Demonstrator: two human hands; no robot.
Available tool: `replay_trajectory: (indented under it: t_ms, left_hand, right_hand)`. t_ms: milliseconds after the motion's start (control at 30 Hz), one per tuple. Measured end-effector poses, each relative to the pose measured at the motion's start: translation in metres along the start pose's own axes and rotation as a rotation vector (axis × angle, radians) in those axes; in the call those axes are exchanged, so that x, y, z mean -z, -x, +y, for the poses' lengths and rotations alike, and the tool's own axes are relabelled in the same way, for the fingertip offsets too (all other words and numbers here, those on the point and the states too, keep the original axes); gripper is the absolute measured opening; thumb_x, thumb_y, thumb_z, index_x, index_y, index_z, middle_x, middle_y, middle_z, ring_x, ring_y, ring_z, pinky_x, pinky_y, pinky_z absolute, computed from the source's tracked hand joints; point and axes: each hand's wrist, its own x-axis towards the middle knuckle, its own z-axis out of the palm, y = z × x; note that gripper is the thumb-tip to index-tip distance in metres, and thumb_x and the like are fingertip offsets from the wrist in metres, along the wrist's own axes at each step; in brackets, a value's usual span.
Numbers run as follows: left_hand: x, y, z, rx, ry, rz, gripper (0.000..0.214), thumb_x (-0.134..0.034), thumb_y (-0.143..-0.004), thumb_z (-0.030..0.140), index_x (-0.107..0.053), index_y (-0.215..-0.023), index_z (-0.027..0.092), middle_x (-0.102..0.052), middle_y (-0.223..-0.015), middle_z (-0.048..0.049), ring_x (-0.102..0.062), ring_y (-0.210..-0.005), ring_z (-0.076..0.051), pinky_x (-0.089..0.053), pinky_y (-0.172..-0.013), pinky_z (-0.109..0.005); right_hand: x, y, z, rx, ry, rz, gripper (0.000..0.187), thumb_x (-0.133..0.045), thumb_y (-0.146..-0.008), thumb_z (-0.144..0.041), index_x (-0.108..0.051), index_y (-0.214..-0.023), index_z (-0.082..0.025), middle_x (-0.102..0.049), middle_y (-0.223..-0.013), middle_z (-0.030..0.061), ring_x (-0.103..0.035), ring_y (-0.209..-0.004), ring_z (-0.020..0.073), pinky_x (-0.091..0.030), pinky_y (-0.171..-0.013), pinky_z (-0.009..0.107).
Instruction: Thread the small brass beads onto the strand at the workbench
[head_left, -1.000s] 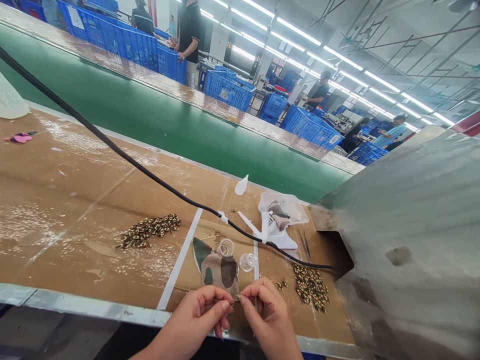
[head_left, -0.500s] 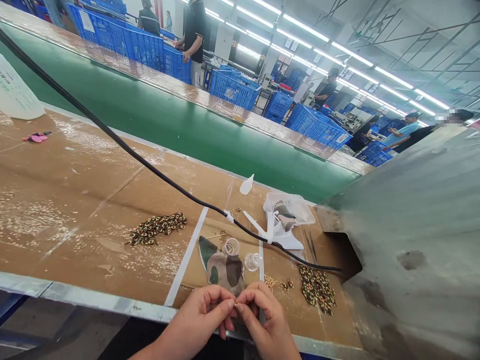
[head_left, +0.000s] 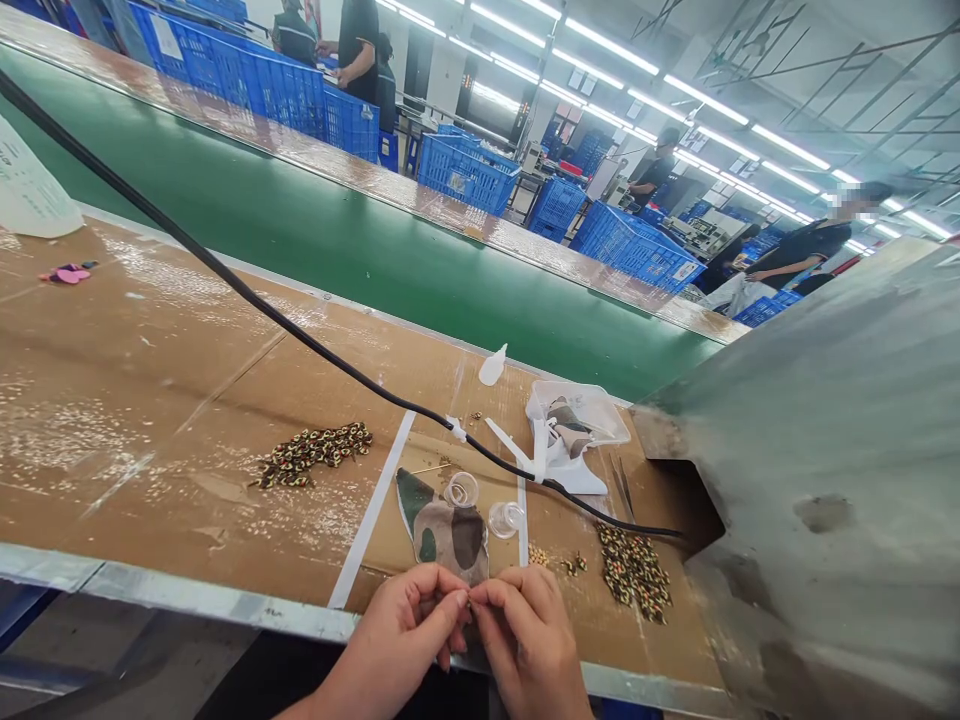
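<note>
Head cam, worn by the person, looks forward and down across the bench (head_left: 150, 480) from just behind its near edge. The left hand (head_left: 397, 630) and right hand (head_left: 532, 640) sit very close at bottom centre, with the green conveyor (head_left: 375, 270) mid-frame and blue crates (head_left: 465, 172) far off at top. Frame is rolled, near bench edge sloping down rightward.

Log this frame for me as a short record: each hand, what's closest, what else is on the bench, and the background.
Left hand: fingertips meet the right hand's at a tiny item, too small to identify
Right hand: pinched at that same item
Nearest: camouflage-patterned fabric piece, clear plastic cups
Cardboard-covered bench: piles of speckled beads, tweezers
Background: green conveyor belt, blue plastic crates, a co-worker
</note>
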Motion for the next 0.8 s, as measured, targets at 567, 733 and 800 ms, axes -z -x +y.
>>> replay_trajectory:
  t_ms: [567,733,800]
  left_hand:
    - [-0.0006,0.0018,0.0046,0.06,0.064,0.003,0.028,-0.063,-0.072,0.042,-0.063,-0.069,0.014,-0.058,-0.051,0.0018,-0.049,-0.047,-0.01,-0.039,-0.048,-0.022]
    - [-0.0012,0.0011,0.0045,0.051,0.095,0.005,0.03,-0.065,-0.069,0.044,-0.063,-0.07,0.014,-0.058,-0.051,0.0022,-0.049,-0.047,-0.011,-0.04,-0.047,-0.022]
    - [-0.0011,0.0002,0.0034,0.049,0.09,-0.003,0.029,-0.065,-0.07,0.043,-0.063,-0.071,0.014,-0.058,-0.051,0.0022,-0.049,-0.047,-0.01,-0.04,-0.047,-0.022]
  right_hand:
    - [-0.0071,0.0027,0.0008,-0.118,-0.146,0.021,0.015,-0.046,-0.09,-0.018,-0.059,-0.085,-0.022,-0.055,-0.077,0.0017,-0.056,-0.069,0.0132,-0.046,-0.061,0.023]
    - [-0.0074,0.0066,-0.0016,-0.045,0.0,0.069,0.014,-0.048,-0.09,-0.018,-0.061,-0.091,-0.023,-0.058,-0.079,0.0028,-0.057,-0.072,0.015,-0.046,-0.065,0.026]
    - [-0.0088,0.0077,-0.003,-0.055,0.023,0.104,0.014,-0.048,-0.09,-0.02,-0.062,-0.09,-0.024,-0.059,-0.08,0.0031,-0.057,-0.072,0.0154,-0.045,-0.067,0.027]
